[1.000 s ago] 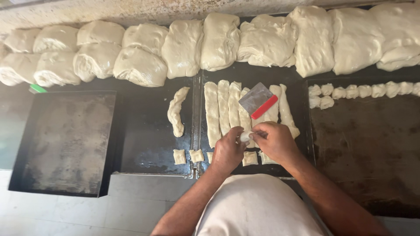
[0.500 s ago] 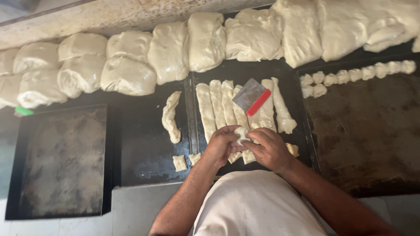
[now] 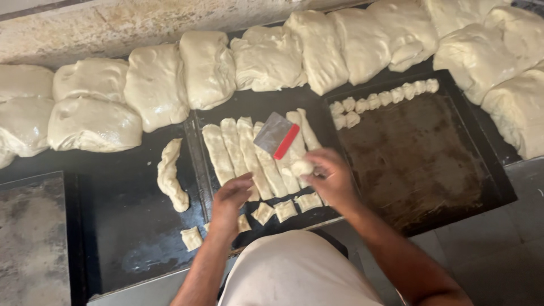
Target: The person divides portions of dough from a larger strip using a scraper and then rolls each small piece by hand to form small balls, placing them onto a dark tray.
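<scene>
Lying at nine o'clock, a curled dough strip rests on dark trays; the left hand, fingers half-curled and empty, touches cut strips, while the right hand pinches a dough piece beneath the red-handled scraper.

Small pale dough piece, in right hand.

Landmark: the red-handled scraper. Beneath it, parts of the dough strips were covered. Just below it, the right hand hid most of a small dough piece; grip unclear. Lower left of it, the left hand covered the strip ends and some cut squares. Far left of the scraper, the grey tray was cut by the frame edge. Far right, large dough lumps ran out of frame.
</scene>
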